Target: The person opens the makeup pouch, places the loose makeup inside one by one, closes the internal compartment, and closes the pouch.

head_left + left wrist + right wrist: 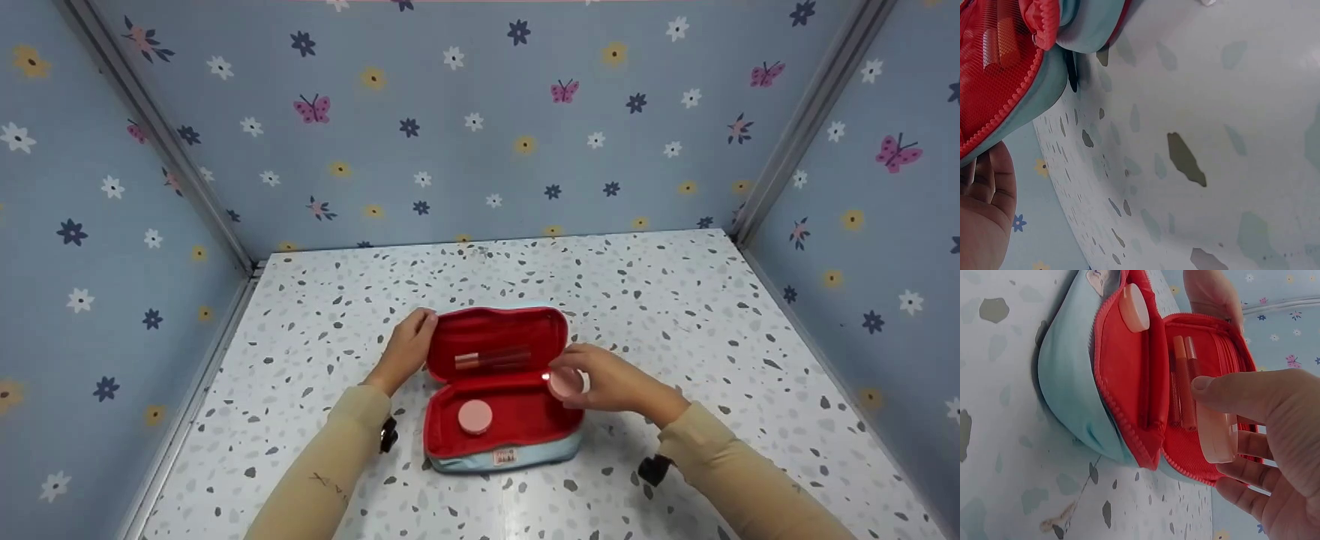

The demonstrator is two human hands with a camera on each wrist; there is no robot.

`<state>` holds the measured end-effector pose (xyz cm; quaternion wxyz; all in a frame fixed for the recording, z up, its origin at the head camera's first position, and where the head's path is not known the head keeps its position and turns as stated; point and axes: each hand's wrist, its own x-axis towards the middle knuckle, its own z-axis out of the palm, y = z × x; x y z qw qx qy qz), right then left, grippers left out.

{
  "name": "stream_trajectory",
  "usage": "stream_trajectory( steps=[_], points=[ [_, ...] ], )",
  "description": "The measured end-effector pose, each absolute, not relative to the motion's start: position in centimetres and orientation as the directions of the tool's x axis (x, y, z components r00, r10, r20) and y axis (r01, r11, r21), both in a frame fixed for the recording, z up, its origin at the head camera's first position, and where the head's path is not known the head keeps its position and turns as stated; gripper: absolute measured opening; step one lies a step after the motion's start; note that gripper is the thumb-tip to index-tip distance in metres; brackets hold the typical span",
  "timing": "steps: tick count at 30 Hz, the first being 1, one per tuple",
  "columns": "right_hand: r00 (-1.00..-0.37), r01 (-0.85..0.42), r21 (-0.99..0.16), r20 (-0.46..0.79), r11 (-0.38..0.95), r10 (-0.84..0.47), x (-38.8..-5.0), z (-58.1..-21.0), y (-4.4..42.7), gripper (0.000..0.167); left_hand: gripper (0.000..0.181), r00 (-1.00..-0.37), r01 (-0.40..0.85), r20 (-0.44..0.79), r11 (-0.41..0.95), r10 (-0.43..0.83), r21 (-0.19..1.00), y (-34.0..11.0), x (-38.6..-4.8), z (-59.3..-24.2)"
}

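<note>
On the speckled tabletop (675,300) — one open pouch (517,409).

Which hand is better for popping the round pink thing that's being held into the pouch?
Right, I think. The right hand pinches the round pink container close to the open pouch. The left hand is busy at the edge of the raised lid and holds nothing pink.

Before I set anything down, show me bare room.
Bare tabletop lies between the open pouch and patterned back wall, and outside each sleeve. Crowded: the pouch, with left hand on its lid, round container inside, right hand holding a second container.
</note>
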<state>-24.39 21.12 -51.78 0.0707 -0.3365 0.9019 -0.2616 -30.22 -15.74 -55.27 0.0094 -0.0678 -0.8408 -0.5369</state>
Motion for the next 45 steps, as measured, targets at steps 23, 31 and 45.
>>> stream_trajectory(
  steps=[23,31,45],
  points=[
    [-0.694,-0.645,-0.479,0.041,0.595,-0.719,-24.0,-52.7,17.3,0.047,0.032,-0.991,0.129,0.100,0.421,0.090,0.898,-15.7,-30.3,-55.3],
    [-0.678,-0.661,-0.464,0.033,0.590,-0.734,-24.0,-53.2,16.3,0.048,0.033,-0.993,0.110,0.078,0.419,0.092,0.901,-15.7,-30.1,-55.2],
    [-0.683,-0.645,-0.465,-0.005,0.606,-0.731,-23.7,-54.4,14.9,0.046,0.033,-0.994,0.102,0.076,0.431,0.078,0.896,-15.5,-30.2,-55.1]
  ],
)
